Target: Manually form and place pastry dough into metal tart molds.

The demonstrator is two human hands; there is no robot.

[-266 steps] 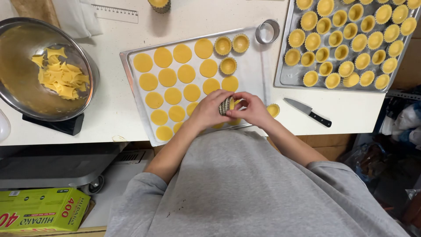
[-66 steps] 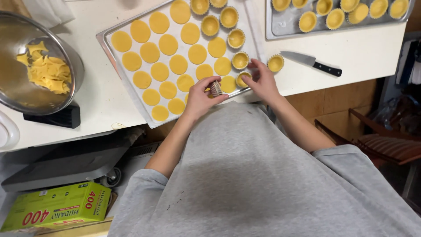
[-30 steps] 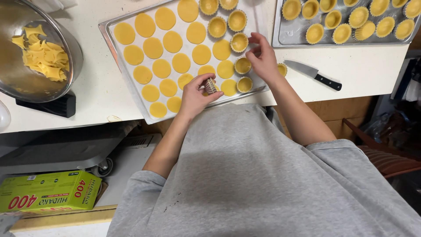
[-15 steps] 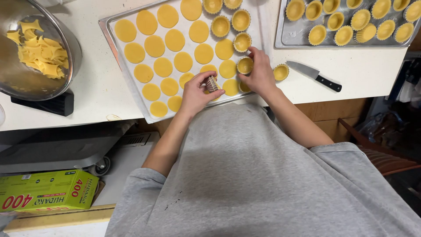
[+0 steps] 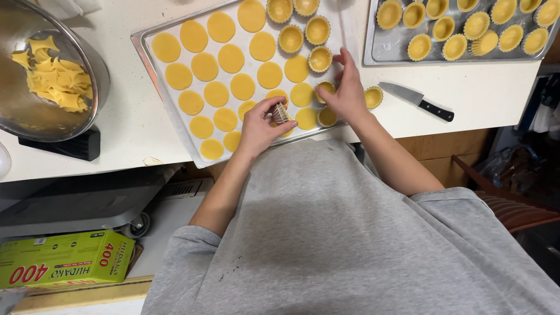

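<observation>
- Countertop (image 5: 478, 105) is carrying everything, a white surface with its near edge running against the person's grey shirt, so both forearms are reaching over it without stretching.
- Metal bowl (image 5: 35, 111) is sitting far off to the left on a black scale, holding yellow dough offcuts (image 5: 55, 81); it is standing well apart from the hands, out of their way.
- Baking tray (image 5: 153, 87), lined in white, is lying at an angle directly in front of the person, with flat dough rounds (image 5: 204, 67) laid in rows and filled tart shells (image 5: 318, 30) collecting along its right side.
- A second tray (image 5: 373, 55) at the upper right is holding more finished shells in close rows, set beyond easy reach as though for storage.
- Green box (image 5: 64, 265) is resting low down at the left, below counter level.
- Black-handled knife (image 5: 417, 100) is lying flat on the counter just right of the right hand, blade pointing towards the tray.
- Right hand (image 5: 347, 87) is hovering over the tray's right edge, fingers spread and curving down towards a shell (image 5: 325, 88), thumb touching or nearly touching its rim; a lone shell (image 5: 373, 97) is sitting on the counter beside the wrist.
- Left hand (image 5: 259, 125) is pinching a small stack of fluted tart tins (image 5: 281, 112) between thumb and curled fingers, tilting it on its side just above the tray's near rounds, close to the right hand.
</observation>
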